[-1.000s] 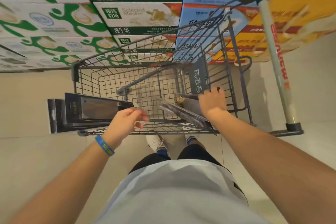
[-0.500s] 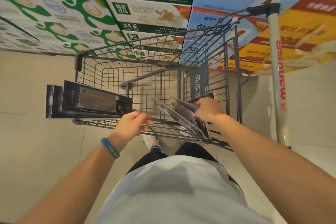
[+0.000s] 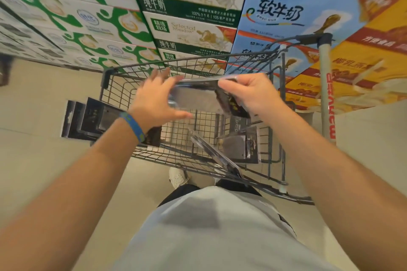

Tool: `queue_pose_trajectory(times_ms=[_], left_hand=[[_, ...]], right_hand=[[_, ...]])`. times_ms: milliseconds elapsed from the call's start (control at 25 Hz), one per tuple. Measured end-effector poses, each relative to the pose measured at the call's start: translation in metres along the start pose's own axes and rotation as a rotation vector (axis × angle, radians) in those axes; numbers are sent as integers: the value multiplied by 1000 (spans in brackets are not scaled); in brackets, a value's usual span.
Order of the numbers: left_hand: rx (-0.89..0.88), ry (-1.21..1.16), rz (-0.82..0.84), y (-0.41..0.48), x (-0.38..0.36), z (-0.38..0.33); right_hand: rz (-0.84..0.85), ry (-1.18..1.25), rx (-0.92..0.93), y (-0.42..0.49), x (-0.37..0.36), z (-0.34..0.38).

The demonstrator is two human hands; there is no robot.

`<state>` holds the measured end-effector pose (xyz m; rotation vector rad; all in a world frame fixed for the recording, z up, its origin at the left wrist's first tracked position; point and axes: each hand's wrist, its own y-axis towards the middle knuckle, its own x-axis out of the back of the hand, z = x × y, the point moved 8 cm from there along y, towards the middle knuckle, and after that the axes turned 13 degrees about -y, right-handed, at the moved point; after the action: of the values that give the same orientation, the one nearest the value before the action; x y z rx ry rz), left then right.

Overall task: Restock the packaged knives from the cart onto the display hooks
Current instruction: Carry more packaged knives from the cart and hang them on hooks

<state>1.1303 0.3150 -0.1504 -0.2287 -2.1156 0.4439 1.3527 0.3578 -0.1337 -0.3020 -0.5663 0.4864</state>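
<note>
A packaged knife [image 3: 198, 97] in clear plastic with a black card hangs in the air above the wire cart [image 3: 123, 68]. My right hand [image 3: 248, 92] pinches its right end. At the pack's left end my left hand [image 3: 154, 101] is spread, fingers straight, touching or just short of it. A stack of knife packs [image 3: 88, 116] lies across the cart's left rim, sticking out over the floor. More packs [image 3: 240, 145] lean inside the cart at the right, one slanting [image 3: 213, 156] toward me.
Stacked milk cartons [image 3: 187, 17] form a wall just beyond the cart, green on the left, blue and yellow on the right. The cart's white handle bar [image 3: 326, 86] runs down the right side. Beige floor tiles [image 3: 33, 160] lie to the left. No display hooks are in view.
My right hand has lifted one knife pack out of the cart's right side to above the basket. My left hand left the stack on the rim and rose to the pack's left end.
</note>
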Motion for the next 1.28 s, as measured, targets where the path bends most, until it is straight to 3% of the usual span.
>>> queue_pose_trajectory(times_ms=[120, 240, 320, 480, 520, 560, 680, 720, 800, 960, 1080, 1200, 1280], left_hand=[[-150, -52, -83, -1, 36, -8], [-29, -223, 211, -16, 15, 21], [81, -407, 347, -35, -15, 42], [59, -351, 91, -48, -16, 71], [80, -353, 8, -50, -9, 80], [104, -367, -69, -51, -2, 89], [183, -418, -232, -53, 10, 109], [209, -449, -255, -55, 9, 113], [252, -529, -274, -56, 2, 121], [262, -550, -284, -53, -10, 129], [211, -552, -293, -43, -5, 122], [129, -548, -340, -33, 18, 107], [75, -531, -386, -28, 39, 97]], right_hand=[[56, 136, 24, 11, 0, 9], [167, 227, -54, 15, -29, 1], [150, 195, -68, 19, -48, -2], [-69, 76, -189, 28, -62, -42], [-75, -58, -236, 28, -66, -65], [-5, -292, -267, 24, -75, -89], [469, -840, -477, -30, -127, -182], [542, -888, -564, -52, -138, -205], [518, -930, -634, -71, -146, -225], [284, -967, -542, -42, -120, -197], [71, -779, -435, -12, -96, -138], [-109, -668, -132, 4, -64, -59], [-76, -684, 104, 6, -45, -5]])
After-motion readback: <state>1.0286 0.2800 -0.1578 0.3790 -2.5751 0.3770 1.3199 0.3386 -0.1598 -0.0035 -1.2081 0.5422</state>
